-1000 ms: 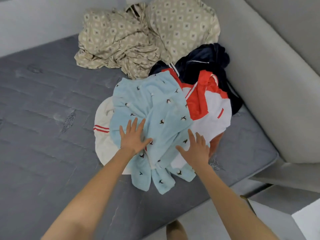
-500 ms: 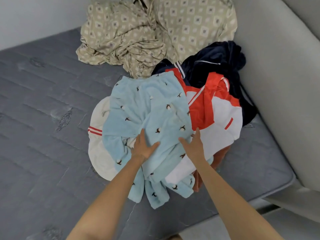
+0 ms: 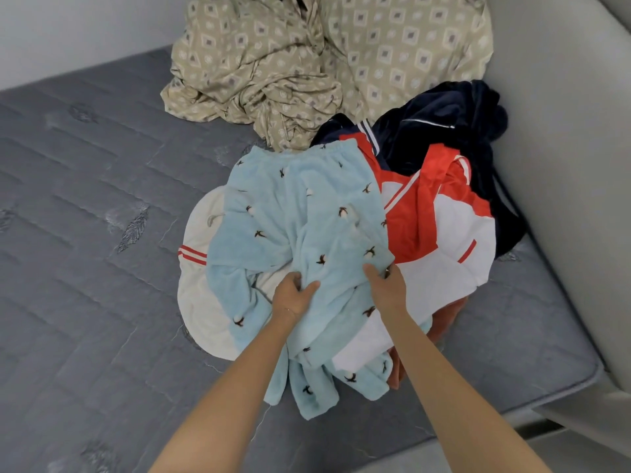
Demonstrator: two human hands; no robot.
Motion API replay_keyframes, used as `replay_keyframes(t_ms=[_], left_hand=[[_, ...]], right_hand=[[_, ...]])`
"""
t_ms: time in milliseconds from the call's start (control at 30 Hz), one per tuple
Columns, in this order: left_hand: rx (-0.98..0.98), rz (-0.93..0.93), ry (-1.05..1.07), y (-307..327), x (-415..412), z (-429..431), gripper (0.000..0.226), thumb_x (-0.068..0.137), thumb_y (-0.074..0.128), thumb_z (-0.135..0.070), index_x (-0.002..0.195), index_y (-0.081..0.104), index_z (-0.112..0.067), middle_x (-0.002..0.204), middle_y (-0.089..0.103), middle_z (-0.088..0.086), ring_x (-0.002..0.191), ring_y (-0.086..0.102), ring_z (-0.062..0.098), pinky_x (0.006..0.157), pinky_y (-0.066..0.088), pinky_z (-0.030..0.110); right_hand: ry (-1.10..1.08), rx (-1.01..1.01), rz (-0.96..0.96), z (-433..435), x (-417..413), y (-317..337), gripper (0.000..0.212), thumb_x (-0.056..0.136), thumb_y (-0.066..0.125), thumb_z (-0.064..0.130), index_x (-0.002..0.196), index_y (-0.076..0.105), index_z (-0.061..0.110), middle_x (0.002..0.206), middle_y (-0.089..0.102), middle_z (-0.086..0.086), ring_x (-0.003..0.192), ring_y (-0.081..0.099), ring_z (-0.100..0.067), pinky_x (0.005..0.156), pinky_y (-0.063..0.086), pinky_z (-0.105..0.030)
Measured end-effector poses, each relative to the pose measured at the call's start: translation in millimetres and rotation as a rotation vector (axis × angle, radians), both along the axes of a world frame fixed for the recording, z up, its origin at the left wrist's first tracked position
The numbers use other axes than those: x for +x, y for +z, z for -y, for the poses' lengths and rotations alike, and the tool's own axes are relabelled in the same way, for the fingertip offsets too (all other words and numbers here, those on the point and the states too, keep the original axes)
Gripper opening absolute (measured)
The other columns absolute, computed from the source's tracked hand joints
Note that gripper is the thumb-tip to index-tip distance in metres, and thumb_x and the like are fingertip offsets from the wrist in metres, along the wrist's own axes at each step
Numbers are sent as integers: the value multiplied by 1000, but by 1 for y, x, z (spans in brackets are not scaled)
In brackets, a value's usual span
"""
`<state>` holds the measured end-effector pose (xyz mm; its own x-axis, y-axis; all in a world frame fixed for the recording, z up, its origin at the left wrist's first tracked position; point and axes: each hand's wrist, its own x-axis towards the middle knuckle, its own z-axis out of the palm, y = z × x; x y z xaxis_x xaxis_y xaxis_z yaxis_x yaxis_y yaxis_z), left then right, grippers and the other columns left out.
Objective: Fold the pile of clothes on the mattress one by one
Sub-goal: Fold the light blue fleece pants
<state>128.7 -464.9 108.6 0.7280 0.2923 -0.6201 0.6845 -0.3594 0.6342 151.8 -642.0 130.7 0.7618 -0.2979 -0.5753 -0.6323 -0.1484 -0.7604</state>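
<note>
Mattress (image 3: 85, 233) lies bare and grey across the left half of the view; its near edge runs just below the pile of clothes (image 3: 437, 288), and its right side meets a pale padded panel (image 3: 563, 165), with the pile close to that corner. Left hand (image 3: 293, 297) grips a bunched fold of the light blue garment (image 3: 290, 206) (small dark bird shapes dot it), fingers curled round the cloth; right hand (image 3: 387, 290) pinches the same garment's edge, thumb on top, fingers tucked beneath. Under the blue piece lie a cream garment (image 3: 201, 302), a red and white garment (image 3: 409, 220) and a navy garment (image 3: 444, 114); crumpled beige patterned bedding (image 3: 307, 63) sits behind, near the wall (image 3: 68, 29).
</note>
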Motion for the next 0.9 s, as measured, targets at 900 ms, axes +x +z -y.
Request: replay_keyframes(t_ms=[900], left_hand=[[-215, 415, 400, 144, -200, -321, 11, 95, 55, -6, 96, 66, -3, 72, 60, 2, 53, 52, -5, 55, 44, 11]], right_hand=[[323, 125, 300, -356, -188, 151, 36, 88, 65, 20, 64, 46, 1, 63, 41, -11, 61, 37, -13, 59, 32, -27]])
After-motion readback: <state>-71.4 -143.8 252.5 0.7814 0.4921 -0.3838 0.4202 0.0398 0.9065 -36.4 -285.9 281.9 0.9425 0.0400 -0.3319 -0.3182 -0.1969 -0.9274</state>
